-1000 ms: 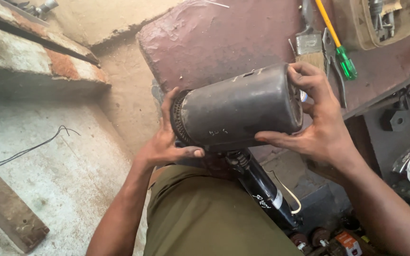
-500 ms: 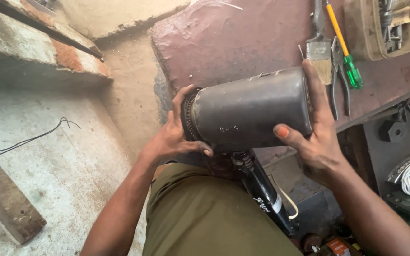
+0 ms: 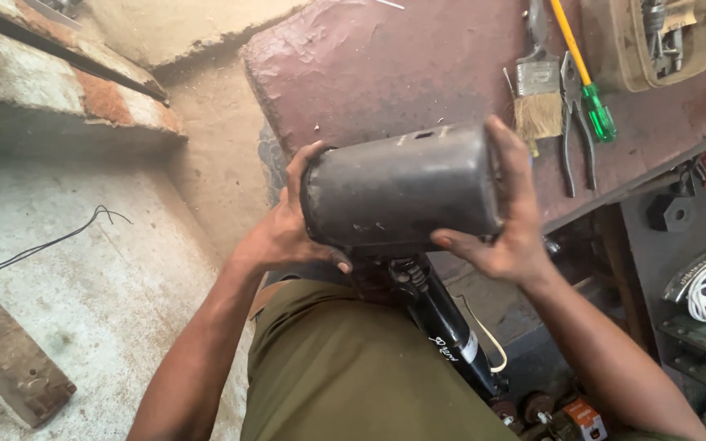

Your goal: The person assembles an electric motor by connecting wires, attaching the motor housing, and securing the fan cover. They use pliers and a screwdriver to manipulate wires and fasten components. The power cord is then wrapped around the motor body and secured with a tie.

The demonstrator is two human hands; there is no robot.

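1. A view from a head camera looks down at a person's two bare hands, which hold a dark grey metal cylinder on its side, in the middle of the scene, above the person's lap.
2. The left hand cups the left end of the cylinder. Its fingers curl over the far rim and its thumb presses the near underside, so the hand is closed around that end.
3. The right hand clasps the right end. Its fingers reach up over the far side and the thumb lies along the near lower edge, closed firmly on the cylinder.
4. The cylinder looks dusty and worn, with a small slot on its upper side.
5. Just below the cylinder, a black shock absorber with a coil spring at its top slants down to the right, beside the person's olive green trousers.
6. Beyond the hands lies a reddish-brown metal workbench.
7. On the bench, to the far right, lie a paintbrush, a pair of pliers and a screwdriver with a yellow shaft and green handle, close together.
8. A tan pouch holding tools sits at the far right corner.
9. To the left is a grey concrete floor with a thin black wire and a wooden plank near the left edge.
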